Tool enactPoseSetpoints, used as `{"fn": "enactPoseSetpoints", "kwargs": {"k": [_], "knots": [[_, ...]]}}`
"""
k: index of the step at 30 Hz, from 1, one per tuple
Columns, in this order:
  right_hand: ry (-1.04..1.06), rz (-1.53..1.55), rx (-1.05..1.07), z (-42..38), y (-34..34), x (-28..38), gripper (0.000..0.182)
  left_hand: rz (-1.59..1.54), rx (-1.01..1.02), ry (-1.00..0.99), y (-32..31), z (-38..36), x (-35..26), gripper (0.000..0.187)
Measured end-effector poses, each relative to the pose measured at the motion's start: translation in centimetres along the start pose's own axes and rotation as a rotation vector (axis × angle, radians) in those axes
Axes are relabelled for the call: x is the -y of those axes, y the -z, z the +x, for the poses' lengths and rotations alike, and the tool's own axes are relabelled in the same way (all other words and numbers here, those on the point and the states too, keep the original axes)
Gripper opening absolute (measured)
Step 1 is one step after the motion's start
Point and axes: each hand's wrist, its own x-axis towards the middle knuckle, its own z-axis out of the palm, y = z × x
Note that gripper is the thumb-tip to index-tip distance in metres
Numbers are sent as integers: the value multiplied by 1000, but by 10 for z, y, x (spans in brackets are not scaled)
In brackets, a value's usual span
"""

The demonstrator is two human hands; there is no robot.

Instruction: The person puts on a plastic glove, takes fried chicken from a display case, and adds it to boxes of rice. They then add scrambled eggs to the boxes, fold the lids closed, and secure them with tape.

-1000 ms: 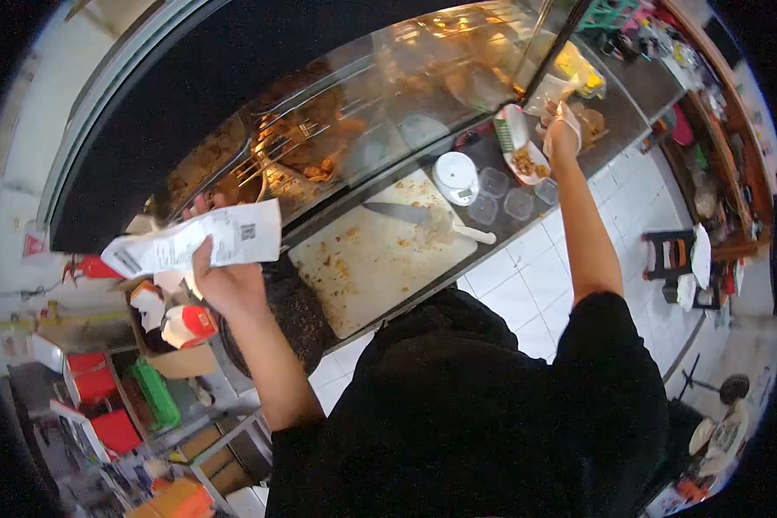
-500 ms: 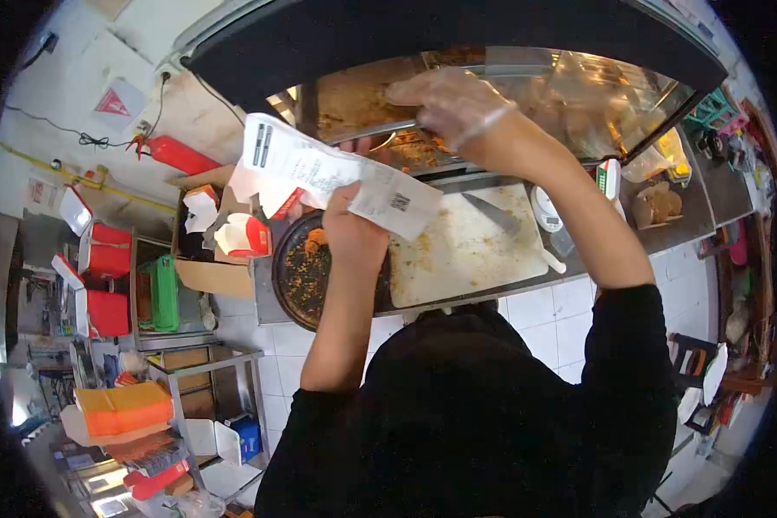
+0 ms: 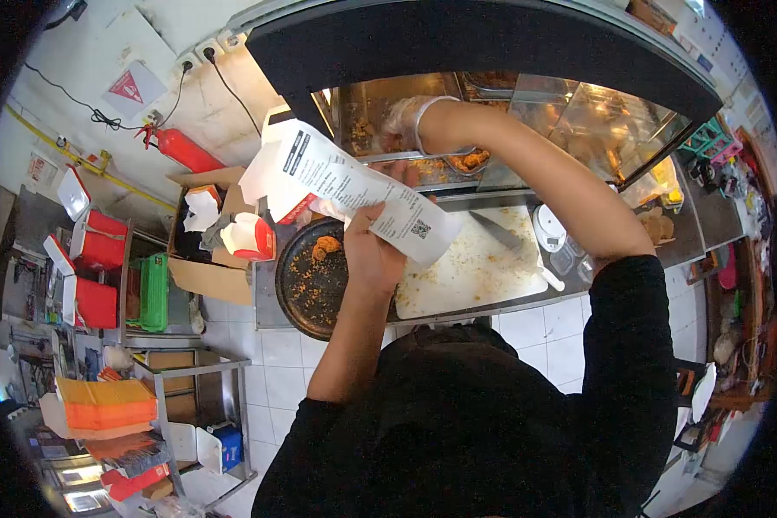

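Note:
My left hand [image 3: 375, 255] is closed on a long printed receipt [image 3: 354, 186], its thumb pressed on the front near a QR code. Behind the receipt, a red-and-white carton [image 3: 300, 210] shows partly, beside the same hand's fingers. My right hand [image 3: 401, 125], in a clear plastic glove, reaches into the lit display cabinet [image 3: 483, 22]. Its fingers are smeared by motion, over a metal tray [image 3: 363, 97] scattered with crumbs. Pieces of fried food [image 3: 470, 161] lie just below the right wrist, in the cabinet.
On the counter are a round dark pan [image 3: 298, 298] with crumbs and a fried piece, a white cutting board [image 3: 466, 281] with a knife [image 3: 496, 231], and a scale [image 3: 548, 226]. A cardboard box [image 3: 207, 281] holding folded cartons stands to the left. A fire extinguisher [image 3: 186, 148] hangs on the wall.
My right hand has moved left and deeper into the cabinet. The receipt in my left hand has shifted slightly right and down, and the camera view has shifted a little.

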Motion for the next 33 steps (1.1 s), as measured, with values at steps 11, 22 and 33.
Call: {"fn": "enactPoseSetpoints", "kwargs": {"k": [11, 22, 33], "knots": [[-94, 571, -416, -47, 5, -20, 22, 12, 2, -58, -9, -4, 2, 77], [-291, 1665, -783, -219, -79, -84, 36, 77, -13, -59, -21, 11, 2, 73], [-963, 1865, -1429, -426, -372, -189, 27, 124, -14, -107, -9, 98, 8, 71]]}}
